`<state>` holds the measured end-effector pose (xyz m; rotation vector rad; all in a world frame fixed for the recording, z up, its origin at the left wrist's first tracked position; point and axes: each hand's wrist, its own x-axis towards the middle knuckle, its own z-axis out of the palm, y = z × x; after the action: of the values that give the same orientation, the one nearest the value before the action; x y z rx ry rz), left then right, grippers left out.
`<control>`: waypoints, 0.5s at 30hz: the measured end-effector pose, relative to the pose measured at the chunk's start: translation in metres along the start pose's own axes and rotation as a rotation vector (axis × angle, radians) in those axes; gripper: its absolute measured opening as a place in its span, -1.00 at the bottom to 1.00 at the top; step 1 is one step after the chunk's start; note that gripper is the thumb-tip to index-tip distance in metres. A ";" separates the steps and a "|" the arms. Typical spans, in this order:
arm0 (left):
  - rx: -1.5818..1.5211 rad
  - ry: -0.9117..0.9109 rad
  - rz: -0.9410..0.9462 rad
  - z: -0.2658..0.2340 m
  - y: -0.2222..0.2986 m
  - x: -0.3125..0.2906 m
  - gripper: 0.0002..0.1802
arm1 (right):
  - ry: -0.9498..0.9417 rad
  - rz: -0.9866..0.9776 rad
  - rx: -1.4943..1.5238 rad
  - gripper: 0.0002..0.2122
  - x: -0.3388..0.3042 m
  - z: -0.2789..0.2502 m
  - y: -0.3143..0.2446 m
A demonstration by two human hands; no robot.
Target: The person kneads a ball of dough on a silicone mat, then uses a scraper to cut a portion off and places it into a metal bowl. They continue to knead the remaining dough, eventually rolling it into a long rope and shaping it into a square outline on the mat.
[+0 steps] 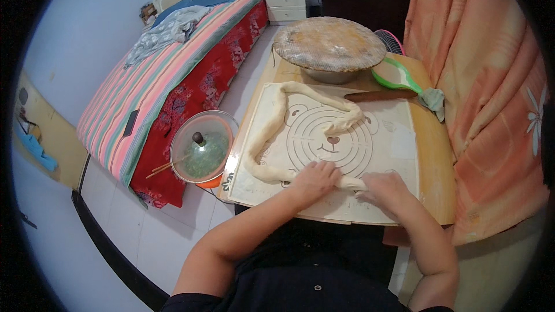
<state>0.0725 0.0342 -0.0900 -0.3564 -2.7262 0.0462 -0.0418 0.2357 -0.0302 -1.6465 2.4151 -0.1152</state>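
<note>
A long rope of pale dough (269, 124) bends in a rough loop over a pale mat (399, 190) printed with a bear face and rings. My left hand (316, 184) lies over the near stretch of the rope, its fingers curled round the dough. Close to its right, my right hand (387, 190) grips the rope near its end, which partly shows under the fingers. A short piece of dough spans the gap between both hands. The rope's other end rests beside the bear's nose.
A floury round cover (329, 43) tops a basin at the table's far side. Nearby lie a long brown flat tool (380, 96) and a green-rimmed sieve (413, 84). Left of the table stands a glass-lidded bowl (202, 138) with green contents and chopsticks (159, 169). An orange curtain (491, 110) hangs right.
</note>
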 end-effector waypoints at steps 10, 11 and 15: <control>-0.287 -0.055 -0.129 -0.029 -0.010 -0.002 -0.46 | 0.128 0.135 -0.116 -0.69 -0.005 -0.006 0.003; -0.300 0.019 -0.189 -0.026 -0.009 0.006 -0.41 | 0.270 0.154 -0.084 -0.67 0.004 0.001 0.004; -0.344 -0.015 -0.339 0.008 0.028 0.010 -0.32 | 0.411 0.175 -0.030 -0.57 0.044 0.050 -0.018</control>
<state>0.0675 0.0639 -0.0963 0.0197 -2.7660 -0.5180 -0.0301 0.1907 -0.0812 -1.5369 2.8607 -0.4286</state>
